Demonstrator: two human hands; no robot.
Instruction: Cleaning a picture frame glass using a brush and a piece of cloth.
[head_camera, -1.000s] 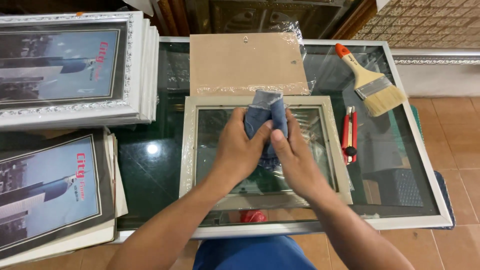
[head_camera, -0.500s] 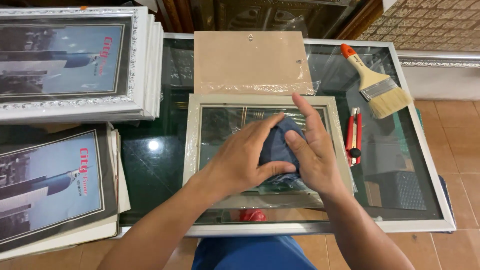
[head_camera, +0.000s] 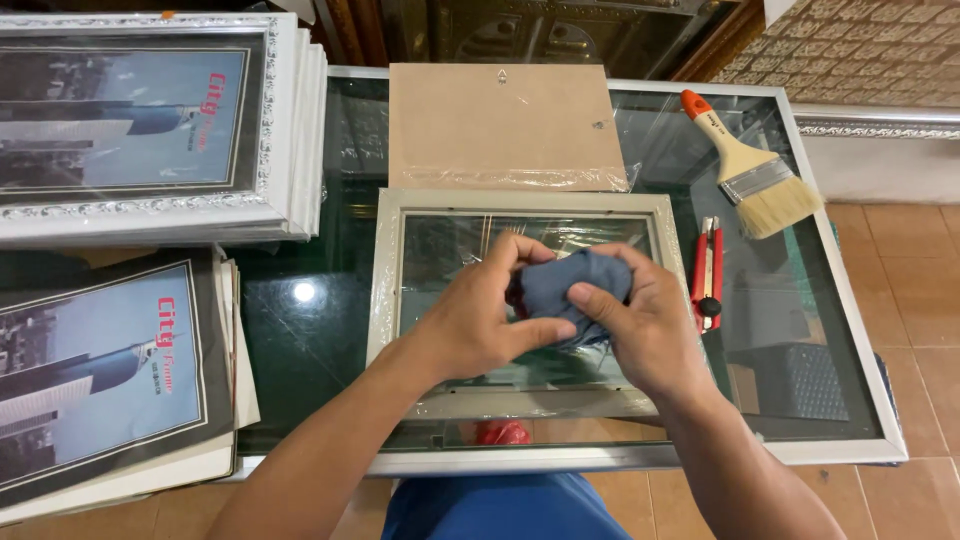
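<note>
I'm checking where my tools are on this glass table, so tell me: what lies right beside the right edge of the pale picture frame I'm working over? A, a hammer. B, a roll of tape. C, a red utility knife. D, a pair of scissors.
C: a red utility knife lies along the right side of the pale frame, with the paintbrush farther up on the glass table.

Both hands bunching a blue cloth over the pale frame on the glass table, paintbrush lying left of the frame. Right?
Not quite: the paintbrush lies to the right of the pale frame, toward the far right of the glass table, as the head view shows. The rest holds: the left hand and right hand bunch the blue cloth over the frame.
</note>
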